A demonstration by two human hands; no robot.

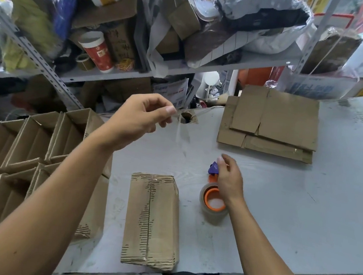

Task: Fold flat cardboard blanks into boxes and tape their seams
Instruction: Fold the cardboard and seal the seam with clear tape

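A folded cardboard box (151, 220) lies on the pale table (302, 217), its centre seam facing up. My left hand (141, 116) is raised above the table and pinches the free end of a clear tape strip (181, 139). The strip runs down toward the tape dispenser (213, 200), an orange and purple holder with a clear roll, standing right of the box. My right hand (230, 179) grips the dispenser's top. A stack of flat cardboard blanks (271, 122) lies at the table's far side.
Several assembled open boxes (28, 155) stand packed together at the left. Cluttered metal shelves (141, 43) with bags, cartons and a red canister rise behind the table. A hole (186, 117) is cut in the table's far edge.
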